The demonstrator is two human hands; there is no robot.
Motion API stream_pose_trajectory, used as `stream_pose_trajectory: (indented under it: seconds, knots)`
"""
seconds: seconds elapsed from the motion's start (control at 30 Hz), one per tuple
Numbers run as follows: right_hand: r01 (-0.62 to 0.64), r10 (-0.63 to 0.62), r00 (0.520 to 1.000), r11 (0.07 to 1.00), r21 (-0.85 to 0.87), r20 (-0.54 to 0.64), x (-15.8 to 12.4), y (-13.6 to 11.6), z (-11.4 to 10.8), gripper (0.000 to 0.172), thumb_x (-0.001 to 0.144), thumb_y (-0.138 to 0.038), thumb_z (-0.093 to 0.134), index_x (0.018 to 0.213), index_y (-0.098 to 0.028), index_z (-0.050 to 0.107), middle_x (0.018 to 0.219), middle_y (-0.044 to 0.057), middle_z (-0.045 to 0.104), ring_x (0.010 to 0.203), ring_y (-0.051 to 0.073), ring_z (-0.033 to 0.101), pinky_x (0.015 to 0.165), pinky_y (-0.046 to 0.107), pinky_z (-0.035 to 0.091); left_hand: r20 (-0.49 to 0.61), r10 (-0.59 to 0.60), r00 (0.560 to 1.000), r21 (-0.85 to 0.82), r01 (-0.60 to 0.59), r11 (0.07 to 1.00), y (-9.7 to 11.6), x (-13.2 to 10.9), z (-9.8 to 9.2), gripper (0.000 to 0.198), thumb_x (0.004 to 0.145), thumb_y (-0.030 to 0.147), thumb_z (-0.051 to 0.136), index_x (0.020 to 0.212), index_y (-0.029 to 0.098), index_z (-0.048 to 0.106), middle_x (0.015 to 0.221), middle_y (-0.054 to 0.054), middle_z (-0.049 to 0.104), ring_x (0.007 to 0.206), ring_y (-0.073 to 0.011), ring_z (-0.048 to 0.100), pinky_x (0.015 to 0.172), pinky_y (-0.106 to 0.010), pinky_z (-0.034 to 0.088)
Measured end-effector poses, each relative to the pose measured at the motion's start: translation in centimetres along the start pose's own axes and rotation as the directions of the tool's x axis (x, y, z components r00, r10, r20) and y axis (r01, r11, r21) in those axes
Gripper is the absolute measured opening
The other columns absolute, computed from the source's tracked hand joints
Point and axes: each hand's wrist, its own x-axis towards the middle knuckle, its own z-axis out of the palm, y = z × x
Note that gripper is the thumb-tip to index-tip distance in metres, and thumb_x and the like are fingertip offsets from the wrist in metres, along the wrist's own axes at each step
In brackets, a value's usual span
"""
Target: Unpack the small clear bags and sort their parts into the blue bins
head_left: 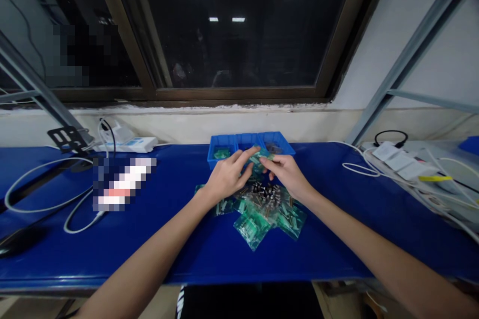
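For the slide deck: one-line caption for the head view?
Left hand and right hand handle a green-tinted plastic packet over a blue three-compartment plastic tray on a blue workbench.

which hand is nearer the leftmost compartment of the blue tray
Left hand is nearer, just in front of the compartment; right hand is farther off to the right.

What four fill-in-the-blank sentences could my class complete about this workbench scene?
The divided plastic tray has ____ compartments. It sits on a bench top coloured ____. A heap of small metal parts lies on ____ plastic bags. The left hand and right hand meet above the heap, wearing ____ gloves.

Missing words: three; blue; green; no.
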Motion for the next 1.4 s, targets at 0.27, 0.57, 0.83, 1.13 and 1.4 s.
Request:
stream_pose_trajectory:
  seconds: [0.27, 0.57, 0.83, 1.13, 1.4]
  knots:
    - [0.011, -0.010, 1.000, 1.000, 0.021, -0.023, -0.1, -0.6, -0.2, 0.041, 0.080, -0.048, 0.070, 0.055, -0.018, 0.059, 0.057, -0.002, 0.048, 0.051, 0.012, 0.049, 0.049, 0.028, 0.040, 0.038, -0.011, 0.999, -0.056, 0.013, 0.998, -0.1, -0.1, 0.0, 0.035, 0.085, 0.019, 0.042, 0.120, 0.016, 0.042, 0.087, -0.006, 0.063, 0.074, -0.0185, 0.064, 0.064, -0.032, 0.052]
    - [-0.029, 0.017, 0.997, 0.987, 0.157, 0.072, -0.4, -0.8, -0.1, 0.035, 0.079, -0.046, 0.072, 0.062, -0.017, 0.066, 0.071, 0.004, 0.063, 0.053, 0.011, 0.054, 0.051, 0.029, 0.047, 0.093, -0.022, 0.995, -0.011, 0.023, 1.000, -0.1, -0.1, 0.1, 0.026, 0.083, 0.019, 0.046, 0.109, 0.018, 0.044, 0.086, -0.004, 0.064, 0.067, -0.0172, 0.061, 0.059, -0.028, 0.047]
    - [0.049, -0.075, 0.983, 0.987, 0.152, 0.167, -0.7, -2.0, 0.0, 0.022, 0.081, -0.041, 0.070, 0.071, -0.021, 0.070, 0.131, 0.012, 0.061, 0.125, 0.032, 0.050, 0.059, 0.031, 0.055, 0.108, -0.014, 0.994, -0.023, 0.016, 1.000, -0.3, -0.1, 0.3, 0.008, 0.085, 0.018, 0.045, 0.093, 0.019, 0.044, 0.072, 0.000, 0.060, 0.058, -0.0142, 0.057, 0.054, -0.026, 0.044]
    - [0.079, -0.111, 0.980, 0.978, 0.191, 0.164, -0.6, -1.6, 0.0, 0.019, 0.081, -0.039, 0.071, 0.078, -0.021, 0.073, 0.122, 0.010, 0.061, 0.095, 0.022, 0.062, 0.056, 0.029, 0.052, 0.104, -0.048, 0.993, -0.044, 0.053, 0.998, -0.1, -0.2, 0.6, 0.017, 0.089, 0.022, 0.045, 0.105, 0.018, 0.046, 0.077, -0.002, 0.063, 0.060, -0.0150, 0.061, 0.053, -0.026, 0.045]
    - [-0.014, -0.009, 0.989, 0.988, 0.156, 0.145, -0.5, -0.8, 0.2, 0.026, 0.085, -0.038, 0.067, 0.105, -0.023, 0.072, 0.088, 0.005, 0.068, 0.062, 0.012, 0.056, 0.053, 0.027, 0.048, 0.067, -0.107, 0.992, -0.083, 0.112, 0.990, -0.2, -0.2, 0.9, 0.048, 0.090, 0.024, 0.049, 0.136, 0.015, 0.037, 0.077, -0.002, 0.067, 0.060, -0.0161, 0.064, 0.053, -0.026, 0.047]
